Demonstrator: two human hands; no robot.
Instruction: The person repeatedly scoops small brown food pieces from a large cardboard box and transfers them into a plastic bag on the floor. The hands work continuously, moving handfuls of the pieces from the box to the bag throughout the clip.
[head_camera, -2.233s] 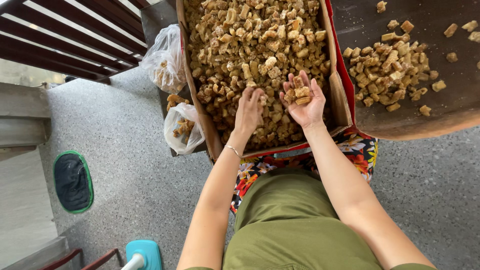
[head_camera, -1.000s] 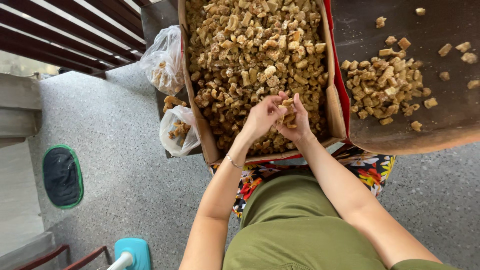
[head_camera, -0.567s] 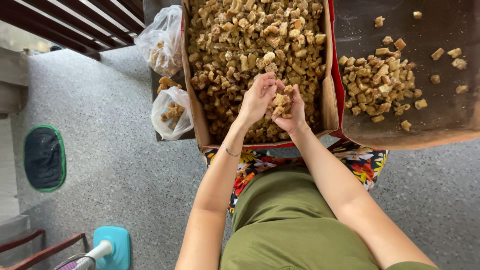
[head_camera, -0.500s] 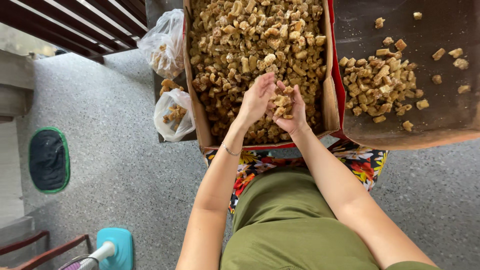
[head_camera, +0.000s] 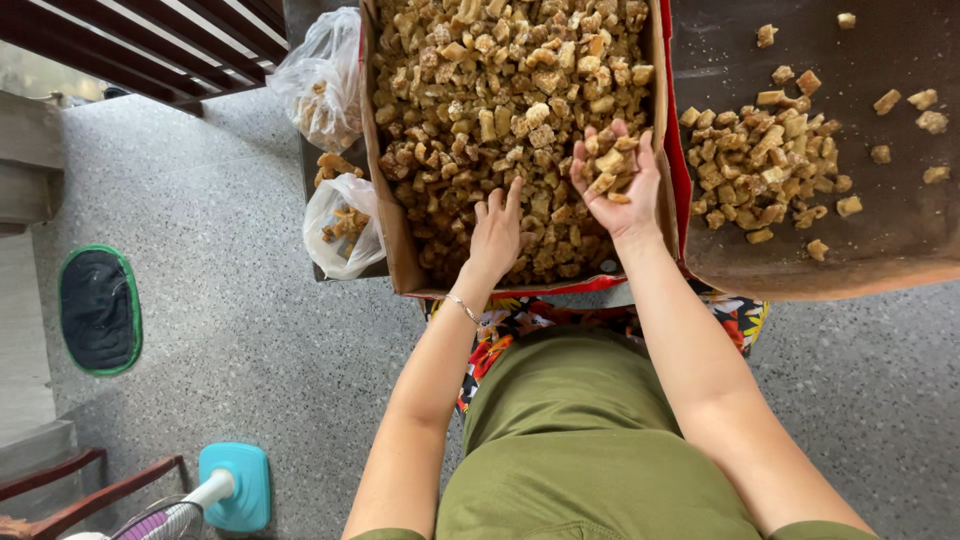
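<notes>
Two clear bags beside a dark green-rimmed mat; turquoise fan base; grey speckled floor

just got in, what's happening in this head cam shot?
A seated person works over a cardboard box full of tan chunks. The right hand is cupped palm up, holding a handful of them above the box. The left hand rests palm down on the pile. A smaller heap lies on the brown tray beside the box; two plastic bags sit on the other side.

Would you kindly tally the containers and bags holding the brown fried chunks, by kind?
Open cardboard box full of chunks: 1
Dark round tray with a smaller pile: 1
Clear plastic bags of chunks: 2
Total: 4
</notes>
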